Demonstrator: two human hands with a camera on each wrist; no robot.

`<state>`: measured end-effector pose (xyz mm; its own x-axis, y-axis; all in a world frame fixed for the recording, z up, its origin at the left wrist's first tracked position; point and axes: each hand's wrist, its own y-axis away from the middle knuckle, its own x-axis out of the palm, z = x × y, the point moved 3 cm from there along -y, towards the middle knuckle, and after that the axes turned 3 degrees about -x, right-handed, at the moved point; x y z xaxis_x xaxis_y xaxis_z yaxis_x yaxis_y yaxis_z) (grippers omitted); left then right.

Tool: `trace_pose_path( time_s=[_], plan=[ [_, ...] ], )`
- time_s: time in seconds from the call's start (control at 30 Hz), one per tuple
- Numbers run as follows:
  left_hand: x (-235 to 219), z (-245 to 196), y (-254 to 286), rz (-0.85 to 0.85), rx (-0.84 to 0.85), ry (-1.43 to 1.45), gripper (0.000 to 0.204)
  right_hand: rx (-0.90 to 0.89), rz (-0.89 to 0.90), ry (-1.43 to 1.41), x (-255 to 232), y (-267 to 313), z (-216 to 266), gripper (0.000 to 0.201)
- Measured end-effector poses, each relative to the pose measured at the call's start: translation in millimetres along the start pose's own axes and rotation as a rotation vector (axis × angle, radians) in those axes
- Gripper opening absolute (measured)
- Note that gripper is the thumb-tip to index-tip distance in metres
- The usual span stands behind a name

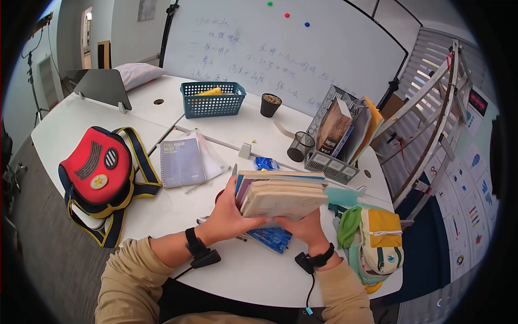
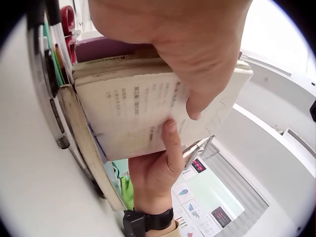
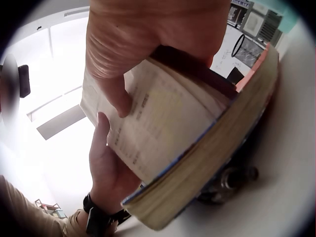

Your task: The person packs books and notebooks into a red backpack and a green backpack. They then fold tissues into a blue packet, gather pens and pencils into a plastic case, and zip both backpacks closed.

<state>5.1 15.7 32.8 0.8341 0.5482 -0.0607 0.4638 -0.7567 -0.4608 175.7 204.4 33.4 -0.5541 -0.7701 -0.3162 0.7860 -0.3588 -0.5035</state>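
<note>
Both hands hold a small stack of books (image 1: pixel 286 201) above the near part of the white table. My left hand (image 1: pixel 226 216) grips its left end, and my right hand (image 1: pixel 306 229) grips the right end. The two thumbs press on the near face, a worn page with printed text (image 2: pixel 133 108) in the left wrist view. Below the stack is a book with a blue cover (image 1: pixel 272 240); its thick page edge (image 3: pixel 207 158) shows in the right wrist view. Beside it are pens (image 2: pixel 57 118) and red-handled scissors (image 2: pixel 68 22). The fingers behind the stack are mostly hidden.
Left on the table are a red backpack (image 1: pixel 97 164) and a spiral notebook (image 1: pixel 183 162). Behind stand a teal basket (image 1: pixel 213 105) and a black pot (image 1: pixel 270 106). A mesh cup (image 1: pixel 298 148), a grey file rack (image 1: pixel 332 164) and a yellow-green bag (image 1: pixel 380 237) are to the right.
</note>
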Motion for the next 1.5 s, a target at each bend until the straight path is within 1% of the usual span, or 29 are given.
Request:
trace_pose_path(
  time_s=[0.07,0.17,0.27,0.37,0.4,0.47,0.5,0.53,0.57,0.6,0.63,0.7,0.73,0.77,0.83,0.87,0.93,1.07,1.13,1.17,1.23,1.33,1.43,1.5],
  plan=[
    [2.2,-2.4,0.7,-0.007,-0.033,0.032,0.103,-0.002,-0.017,0.048,6.3,3.2,1.5,0.079],
    [3.2,-1.6,0.4,-0.043,0.030,0.026,0.101,-0.001,0.007,0.025,11.8,1.8,0.8,0.080],
    [0.7,0.0,1.3,-0.084,0.020,0.006,0.093,0.051,0.022,-0.020,18.3,1.6,8.0,0.080],
    [-3.0,8.1,3.4,-0.134,0.030,0.033,0.085,-0.052,0.073,0.177,12.6,6.9,-3.5,0.078],
    [-7.0,6.1,2.2,-0.149,0.047,0.023,0.080,-0.079,0.063,0.115,12.7,6.5,2.0,0.076],
    [-20.0,6.9,-3.2,-0.147,0.028,0.023,0.079,-0.132,0.034,-0.009,11.8,-3.5,21.6,0.072],
    [-26.8,7.3,-6.6,-0.142,0.019,0.023,0.078,-0.057,0.030,0.003,4.3,-9.6,24.9,0.069],
    [-33.4,1.9,-9.1,-0.120,-0.011,0.010,0.073,0.016,0.027,0.015,-8.6,-17.7,27.7,0.067],
    [-40.8,4.9,-12.3,-0.155,-0.065,0.130,0.072,0.087,0.024,0.025,-18.5,-24.7,30.1,0.065],
    [-47.5,8.3,-14.8,-0.191,-0.120,0.250,0.071,0.200,-0.018,0.126,-25.1,-28.7,30.8,0.062],
    [-53.6,10.5,-17.3,-0.228,-0.174,0.368,0.070,0.285,0.027,0.300,-31.8,-27.2,28.0,0.062],
    [-62.6,6.0,-24.4,-0.228,-0.157,0.651,0.071,0.451,0.120,0.644,-46.7,-22.2,22.4,0.063],
    [-68.7,4.2,-26.9,-0.228,-0.149,0.792,0.072,0.523,0.107,0.754,-49.9,-18.3,22.4,0.067],
    [-79.7,18.8,-28.5,-0.168,-0.220,0.868,0.078,0.569,0.113,0.784,-52.6,-15.8,15.5,0.072],
    [-93.8,27.6,-29.8,-0.214,-0.266,1.123,0.079,0.664,0.130,0.841,-55.7,-12.3,1.0,0.084],
    [-99.9,28.5,-30.5,-0.164,-0.252,1.193,0.079,0.741,0.198,0.786,-54.4,-12.8,0.0,0.090],
    [-109.1,27.8,-31.7,-0.065,-0.222,1.333,0.078,0.888,0.337,0.670,-44.9,-22.1,12.6,0.102],
    [-123.1,36.6,-35.0,-0.227,-0.166,1.213,0.078,0.840,0.269,0.559,-44.2,-18.0,-19.2,0.112],
    [-119.2,32.7,-34.7,-0.183,-0.178,1.265,0.076,0.835,0.234,0.504,-44.8,-16.7,-25.0,0.116],
    [-116.6,31.3,-34.6,-0.161,-0.182,1.291,0.075,0.821,0.198,0.510,-44.7,-15.8,-27.0,0.112],
    [-113.4,35.2,-34.2,-0.174,-0.208,1.262,0.074,0.793,0.126,0.521,-44.4,-13.0,-31.5,0.102],
    [-106.5,40.6,-33.5,-0.181,-0.249,1.243,0.074,0.764,0.137,0.386,-45.9,-11.1,-51.8,0.077],
    [-99.7,38.9,-32.3,-0.165,-0.267,1.240,0.071,0.789,0.276,0.184,-49.4,-13.3,-56.2,0.085],
    [-96.2,35.0,-31.3,-0.162,-0.281,1.227,0.068,0.749,0.281,0.166,-49.3,-12.2,-56.1,0.069]
  ],
)
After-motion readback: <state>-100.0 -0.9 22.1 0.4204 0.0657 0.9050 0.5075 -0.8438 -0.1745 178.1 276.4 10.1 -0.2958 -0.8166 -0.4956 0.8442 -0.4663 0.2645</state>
